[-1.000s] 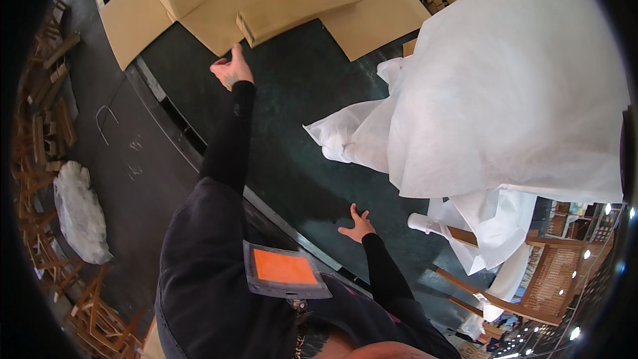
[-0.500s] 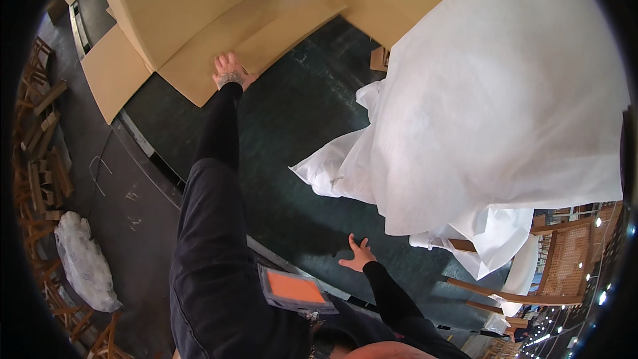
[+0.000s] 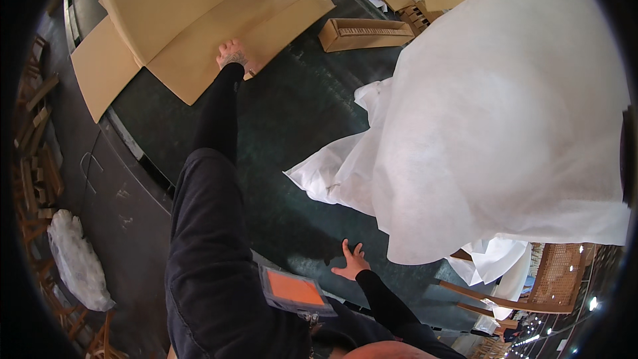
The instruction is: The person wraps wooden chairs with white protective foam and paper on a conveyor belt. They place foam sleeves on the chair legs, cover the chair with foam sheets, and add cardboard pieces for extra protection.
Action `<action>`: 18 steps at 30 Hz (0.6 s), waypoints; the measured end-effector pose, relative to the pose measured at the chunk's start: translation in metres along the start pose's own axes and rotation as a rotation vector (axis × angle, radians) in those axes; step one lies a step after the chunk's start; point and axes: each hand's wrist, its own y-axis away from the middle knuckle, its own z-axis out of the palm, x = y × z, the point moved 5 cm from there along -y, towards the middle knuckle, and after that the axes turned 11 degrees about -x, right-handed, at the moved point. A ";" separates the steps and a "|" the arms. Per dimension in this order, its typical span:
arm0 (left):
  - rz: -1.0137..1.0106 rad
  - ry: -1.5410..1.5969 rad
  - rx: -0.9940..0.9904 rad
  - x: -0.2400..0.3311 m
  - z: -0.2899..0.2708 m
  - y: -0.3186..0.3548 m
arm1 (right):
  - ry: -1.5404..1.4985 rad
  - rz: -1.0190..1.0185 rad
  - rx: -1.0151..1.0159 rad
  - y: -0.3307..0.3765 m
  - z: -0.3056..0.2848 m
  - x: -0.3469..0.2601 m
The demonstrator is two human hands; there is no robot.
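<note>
Head view: narrow box (image 3: 364, 41) more visible, left hand (image 3: 232, 57) on flap (image 3: 284, 25), grip unclear, right hand (image 3: 352, 265) wide.

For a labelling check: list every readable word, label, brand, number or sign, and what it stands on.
None can be read.
Cardboard flap: no readable print.
Orange badge card: no readable text.
Narrow carton: row of marks too small to read.
Pale marks on dark floor: too faint to make out.
</note>
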 end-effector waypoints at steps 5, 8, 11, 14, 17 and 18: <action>0.244 0.090 0.189 0.002 -0.006 0.014 | 0.010 -0.013 -0.029 0.004 -0.007 -0.005; 0.372 -0.075 0.362 0.004 -0.010 0.039 | -0.030 0.002 -0.054 0.006 -0.007 -0.006; 0.449 -0.043 0.609 -0.008 -0.012 0.082 | -0.019 -0.010 -0.029 0.005 -0.006 -0.006; 0.405 0.032 0.747 -0.040 -0.010 0.134 | 0.036 0.014 -0.007 0.004 -0.004 -0.005; 0.344 0.123 0.778 -0.077 -0.006 0.198 | -0.027 0.024 -0.019 0.002 -0.004 -0.002; 0.337 0.153 0.783 -0.086 -0.006 0.224 | -0.044 0.015 -0.025 0.000 -0.003 0.000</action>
